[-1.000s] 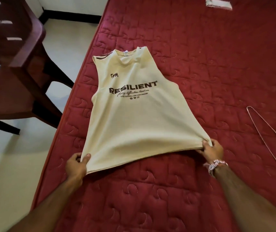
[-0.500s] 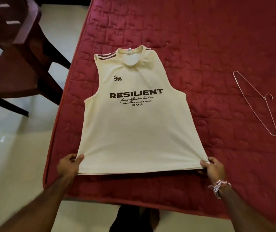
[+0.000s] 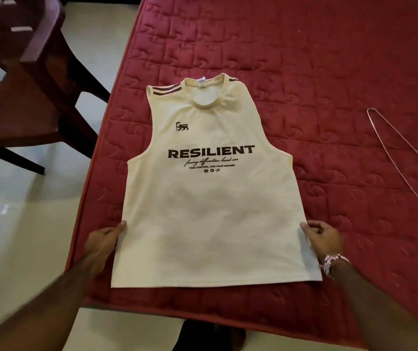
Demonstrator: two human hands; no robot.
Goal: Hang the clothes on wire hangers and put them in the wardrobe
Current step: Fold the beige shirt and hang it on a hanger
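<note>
- Half a second ago both hands had the bottom corners of the shirt (image 3: 210,211), with the hem pulled taut between them. Now they sit higher up, one on each side edge, and the hem lies loose on the bed (image 3: 329,72) below them.
- The shirt has come nearer the foot of the bed and lies flatter, with the stretch gone from the hem.
- The wire hanger (image 3: 403,160) has not moved and is still well off to the right on the bed.
- The left hand (image 3: 104,240) has its thumb on top of the shirt's left edge and its fingers curled beneath, pinching the fabric.
- The right hand (image 3: 325,238), with a bead bracelet (image 3: 334,262) at the wrist, has curled fingers nipping the right edge, and the cloth turns up a little beside it.
- Both forearms reach in from the bottom corners, spread about as wide as the shirt.
- The shirt is cream and sleeveless and lies front up on the red quilted bed, neck pointing away.
- It has dark stripes on the shoulders, a small lion crest on the chest and "RESILIENT" in bold dark letters across the middle.
- A dark wooden chair (image 3: 25,84) stands on the pale floor (image 3: 25,236) to the left.
</note>
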